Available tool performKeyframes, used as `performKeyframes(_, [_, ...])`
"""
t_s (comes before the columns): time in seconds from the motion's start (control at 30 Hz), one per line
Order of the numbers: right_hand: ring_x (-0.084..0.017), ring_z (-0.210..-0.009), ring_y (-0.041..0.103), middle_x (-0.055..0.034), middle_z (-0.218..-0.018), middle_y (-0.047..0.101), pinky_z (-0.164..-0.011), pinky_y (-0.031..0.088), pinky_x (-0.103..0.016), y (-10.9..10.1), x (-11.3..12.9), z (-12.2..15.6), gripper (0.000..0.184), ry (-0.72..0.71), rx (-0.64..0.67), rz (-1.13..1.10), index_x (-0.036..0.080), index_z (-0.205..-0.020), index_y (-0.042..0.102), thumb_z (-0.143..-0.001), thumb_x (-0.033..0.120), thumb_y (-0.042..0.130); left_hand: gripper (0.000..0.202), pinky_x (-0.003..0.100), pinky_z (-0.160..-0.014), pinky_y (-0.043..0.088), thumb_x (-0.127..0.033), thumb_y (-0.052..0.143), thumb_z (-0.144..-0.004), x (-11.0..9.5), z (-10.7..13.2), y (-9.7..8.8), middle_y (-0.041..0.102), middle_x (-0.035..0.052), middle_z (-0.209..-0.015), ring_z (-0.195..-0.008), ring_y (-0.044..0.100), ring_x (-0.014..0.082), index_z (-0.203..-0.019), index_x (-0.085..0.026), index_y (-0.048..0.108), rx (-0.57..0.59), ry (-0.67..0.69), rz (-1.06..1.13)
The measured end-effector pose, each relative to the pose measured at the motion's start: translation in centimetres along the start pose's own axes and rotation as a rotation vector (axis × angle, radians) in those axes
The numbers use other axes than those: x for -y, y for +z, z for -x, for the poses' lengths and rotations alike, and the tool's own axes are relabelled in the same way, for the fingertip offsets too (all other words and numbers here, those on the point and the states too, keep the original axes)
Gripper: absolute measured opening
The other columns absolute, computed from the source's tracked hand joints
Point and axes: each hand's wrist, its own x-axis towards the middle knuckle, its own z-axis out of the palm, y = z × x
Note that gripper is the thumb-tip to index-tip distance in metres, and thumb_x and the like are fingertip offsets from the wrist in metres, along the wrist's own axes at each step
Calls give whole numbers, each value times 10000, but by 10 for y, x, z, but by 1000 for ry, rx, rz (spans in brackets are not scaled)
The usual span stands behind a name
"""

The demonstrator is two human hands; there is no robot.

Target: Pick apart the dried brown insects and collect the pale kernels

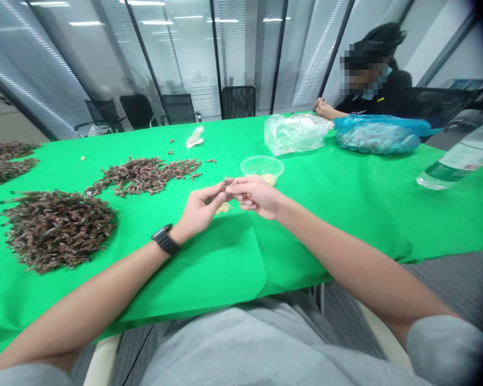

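My left hand (pixel 201 212), with a dark watch on its wrist, pinches a small brown dried plant piece (pixel 225 185). The fingertips of my right hand (pixel 260 197) close on the same piece, so the hands meet over the green cloth. Most of the piece is hidden by the fingers. Just below them lies a little heap of pale yellow grains (pixel 224 208). Behind my right hand stands a clear plastic bowl (pixel 262 163) with pale bits in it. A loose spread of similar brown dried pieces (pixel 145 176) lies to the left, beyond my left hand.
A large brown pile (pixel 60 228) sits at the near left, with more heaps (pixel 6 161) at the far left. Across the table are a crumpled tissue (pixel 195 137), a clear plastic bag (pixel 295 134), a blue bag (pixel 378 135) and a seated person's hand (pixel 325 109). A bottle (pixel 459 158) tilts at right.
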Motion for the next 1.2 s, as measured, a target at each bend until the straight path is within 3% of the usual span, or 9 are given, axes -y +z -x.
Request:
performKeyframes(0.13, [-23, -417, 282, 85, -523, 420, -368, 185, -151, -2, -2, -1, 232, -53, -53, 41, 155, -756, 598, -768, 283, 790, 465, 513, -1015, 590, -494, 787, -825, -2, -2, 0, 678, 92, -1334, -1167, 700, 297, -1202, -224, 757, -20, 9, 19])
performKeyframes(0.33, [-29, -424, 263, 94, -501, 400, -375, 180, -167, 1, -3, -1, 249, -81, -83, 70, 155, -762, 630, -740, 315, 819, 510, 520, -1025, 586, -508, 813, -789, -4, -2, 0, 676, 93, -1336, -1217, 671, 317, -1208, -224, 756, -43, 8, -6])
performKeyframes(0.53, [-22, -436, 330, 18, -635, 609, -377, 211, -177, 8, -6, 0, 198, -231, -202, 206, 142, -776, 668, -765, 310, 774, 434, 508, -1056, 568, -437, 810, -819, -5, -2, 0, 677, 84, -1334, -1252, 650, 316, -1201, -236, 762, -50, 47, -30])
performKeyframes(0.77, [-26, -415, 301, 35, -575, 579, -369, 196, -193, 9, -5, 2, 209, -227, -217, 203, 140, -782, 687, -752, 328, 773, 488, 478, -1014, 586, -466, 775, -845, 0, -1, -1, 675, 111, -1354, -1146, 707, 287, -1247, -193, 727, -7, 12, -20])
performKeyframes(0.97, [-39, -459, 378, 38, -547, 564, -413, 261, -185, 13, -1, 2, 130, -242, -238, 213, 139, -725, 671, -759, 241, 743, 417, 412, -931, 600, -438, 782, -847, 5, -1, -2, 778, 107, -1067, -981, 758, 244, -1136, -185, 621, -15, -21, 8])
performKeyframes(1.2, [-61, -497, 457, 14, -589, 619, -459, 327, -189, 10, -7, 0, 123, -323, -225, 325, 144, -753, 681, -781, 255, 725, 343, 360, -844, 592, -428, 768, -860, 1, -2, -2, 724, 47, -900, -849, 740, 186, -909, -193, 524, 6, 17, -21])
